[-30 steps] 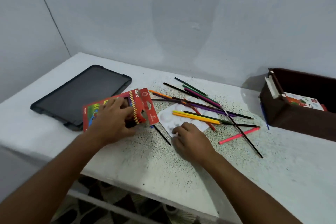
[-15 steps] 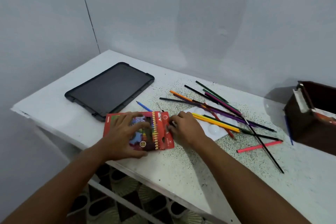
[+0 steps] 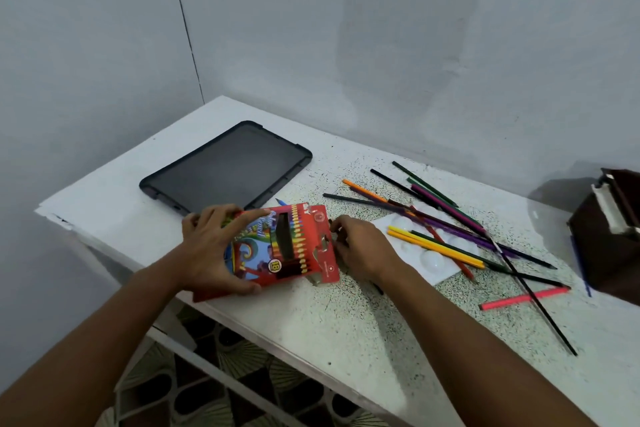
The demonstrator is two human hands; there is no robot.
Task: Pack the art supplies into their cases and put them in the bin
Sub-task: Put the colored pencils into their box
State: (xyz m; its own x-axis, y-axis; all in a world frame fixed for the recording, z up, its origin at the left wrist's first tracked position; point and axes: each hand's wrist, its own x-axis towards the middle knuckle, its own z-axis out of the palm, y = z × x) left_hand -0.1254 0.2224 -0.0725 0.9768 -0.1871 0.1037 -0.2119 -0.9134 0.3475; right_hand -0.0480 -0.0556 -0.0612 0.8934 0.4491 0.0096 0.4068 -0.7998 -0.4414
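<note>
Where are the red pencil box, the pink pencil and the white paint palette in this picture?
red pencil box (image 3: 284,246): head view, on its printed front face.
pink pencil (image 3: 524,298): head view, on the middle of its shaft.
white paint palette (image 3: 433,258): head view, on a round well near its front edge.

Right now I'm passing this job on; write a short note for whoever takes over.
Left hand grips the red pencil box, flat on the table. Right hand pinches at its open flap.
Loose pencils lie scattered to the right, some across the white palette.
Bin stands at the far right.
Done: box opened. Left: load pencils, close the box, bin it.
</note>
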